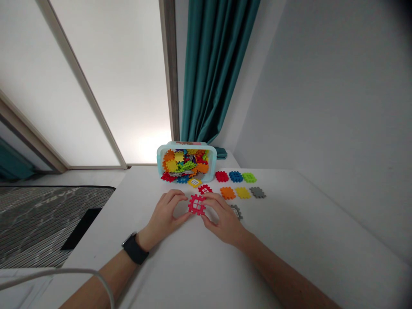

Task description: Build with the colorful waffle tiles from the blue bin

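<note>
A red waffle-block tile (196, 204) is held upright just above the white table (289, 240), between both hands. My left hand (166, 215) pinches its left edge, and a black watch sits on that wrist. My right hand (222, 217) grips its right edge with curled fingers. A second red tile (204, 189) lies flat just behind it. A grey gear-like tile (237, 210) peeks out beside my right hand.
A light blue tub (161, 159) lies tipped on its side behind the hands, spilling several coloured tiles. Red (222, 176), blue (236, 176), green (249, 177), orange (228, 192), yellow (243, 192) and grey (257, 192) tiles lie in two rows at right. A wall stands close on the right.
</note>
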Motion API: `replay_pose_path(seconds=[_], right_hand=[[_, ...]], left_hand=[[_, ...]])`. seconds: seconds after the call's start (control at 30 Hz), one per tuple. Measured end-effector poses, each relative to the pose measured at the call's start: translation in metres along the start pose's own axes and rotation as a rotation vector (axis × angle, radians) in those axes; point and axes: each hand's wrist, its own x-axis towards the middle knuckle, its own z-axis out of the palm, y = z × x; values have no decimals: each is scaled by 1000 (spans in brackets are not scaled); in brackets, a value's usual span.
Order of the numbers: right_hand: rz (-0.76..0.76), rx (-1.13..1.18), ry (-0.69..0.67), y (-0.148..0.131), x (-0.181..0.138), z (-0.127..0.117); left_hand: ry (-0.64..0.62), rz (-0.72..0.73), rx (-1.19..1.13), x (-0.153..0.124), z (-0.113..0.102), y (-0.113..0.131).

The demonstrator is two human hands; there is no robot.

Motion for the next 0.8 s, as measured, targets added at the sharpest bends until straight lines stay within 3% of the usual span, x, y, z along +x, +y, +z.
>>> replay_pose_path(seconds=[0.23, 0.4, 0.6, 0.8], right_hand=[[42, -6, -1, -2, -1, 4], [-14, -36, -48, 5, -1, 2], [-75, -69, -22, 10, -2, 0], [-78, -39, -87, 7, -1, -1]], left_hand=[[9, -32, -80, -1, 3, -1], [0, -48, -87, -2, 2, -7], [-43, 8, -53, -2, -2, -13], [-72, 33, -89, -2, -2, -14]])
